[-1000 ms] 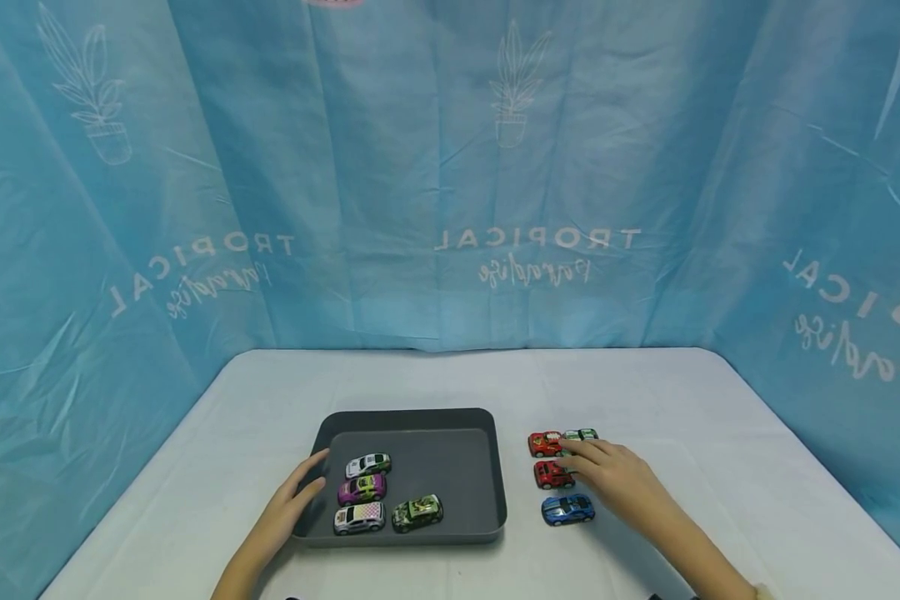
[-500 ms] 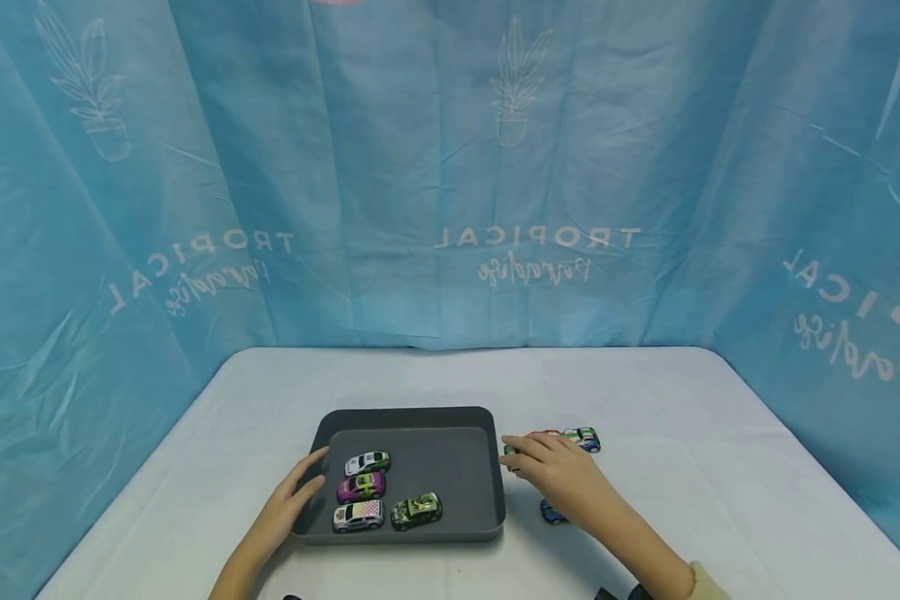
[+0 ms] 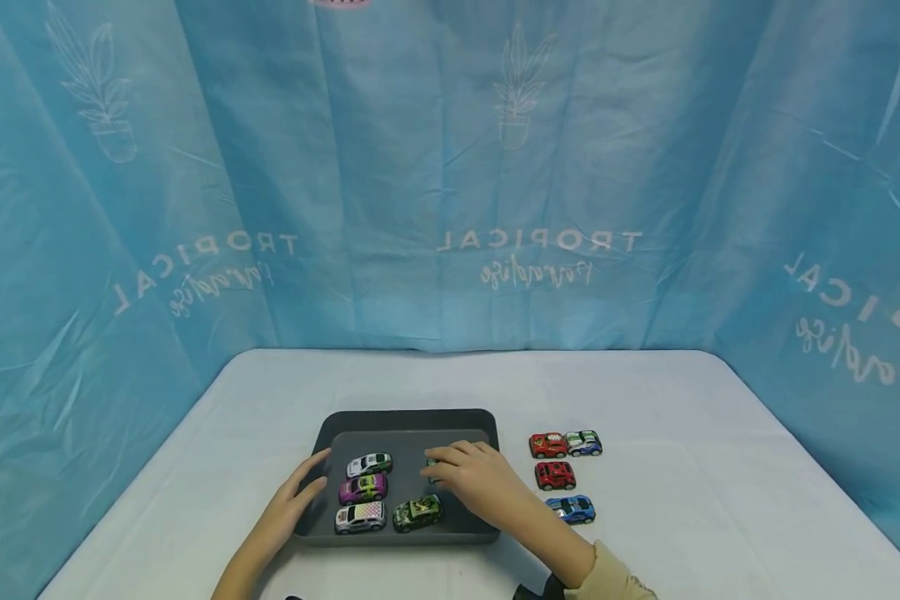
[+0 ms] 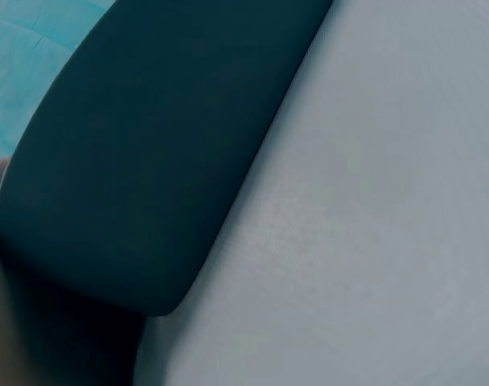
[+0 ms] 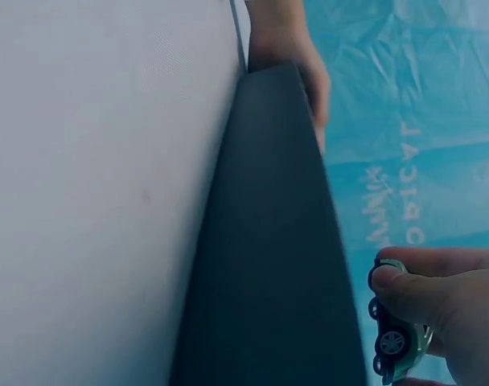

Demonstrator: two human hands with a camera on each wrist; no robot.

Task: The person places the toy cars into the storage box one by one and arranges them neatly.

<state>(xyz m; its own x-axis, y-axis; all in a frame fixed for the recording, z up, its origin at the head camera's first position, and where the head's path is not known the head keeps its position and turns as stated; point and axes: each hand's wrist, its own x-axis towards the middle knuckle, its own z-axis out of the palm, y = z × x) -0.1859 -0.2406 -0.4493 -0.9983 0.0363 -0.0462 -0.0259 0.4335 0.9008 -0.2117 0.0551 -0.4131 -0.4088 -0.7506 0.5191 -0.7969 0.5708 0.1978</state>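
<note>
My right hand [image 3: 487,487] is over the right half of the dark grey tray [image 3: 412,419], pinching a small green toy car [image 5: 399,342] between thumb and fingers. In the head view those fingers hide most of it. At the tray's left side my left hand [image 3: 283,507] rests with fingers spread and extended at the rim. Inside the tray lie a white-and-green toy car [image 3: 369,464], a purple one [image 3: 363,488], a white one with pink checks [image 3: 360,517] and a camouflage-green one [image 3: 417,512]. The left wrist view is mostly the tray's outer wall [image 4: 148,161].
Right of the tray, on the white table [image 3: 667,467], lie a red toy car [image 3: 548,445], a white-green-blue one [image 3: 584,442] beside it, another red car [image 3: 555,476] and a blue car [image 3: 572,509]. A blue printed curtain [image 3: 390,183] surrounds the table.
My right hand has picked the green toy car from the group on the right and carried it left over the tray. The left hand has stayed in place.
</note>
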